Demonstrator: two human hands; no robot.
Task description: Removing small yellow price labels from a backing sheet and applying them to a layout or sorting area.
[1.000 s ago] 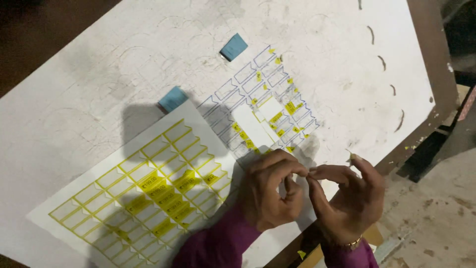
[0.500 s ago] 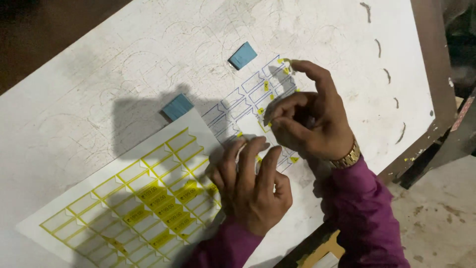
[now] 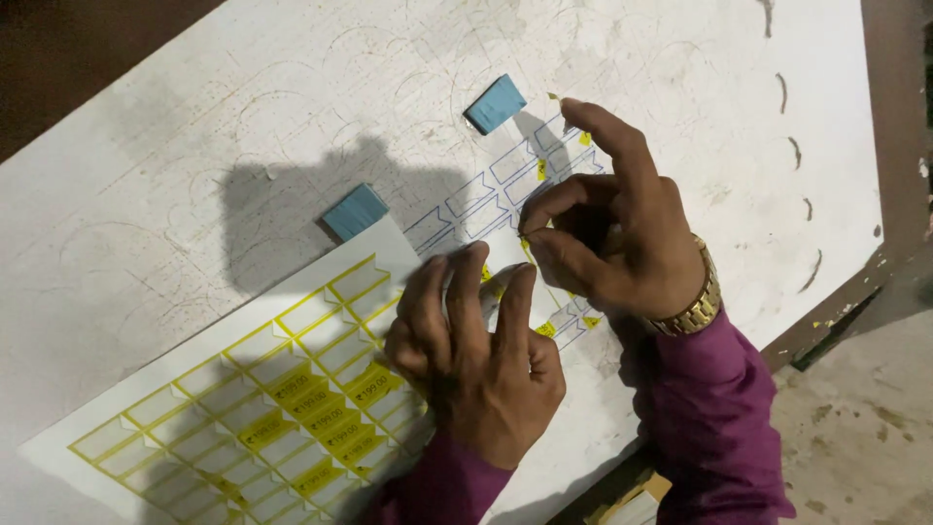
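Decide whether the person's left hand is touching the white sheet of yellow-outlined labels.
Touching. The head view shows the left hand pressed flat, fingers spread, on the right edge of the white sheet of yellow-outlined labels.

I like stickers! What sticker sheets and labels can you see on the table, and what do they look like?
Yellow label sheet: lower left, white, yellow-outlined tag shapes, some filled yellow, under the left hand.
Blue-lined sheet: middle, mostly empty blue-outlined tags, under the right hand.
Two blue squares: small, above the sheets.
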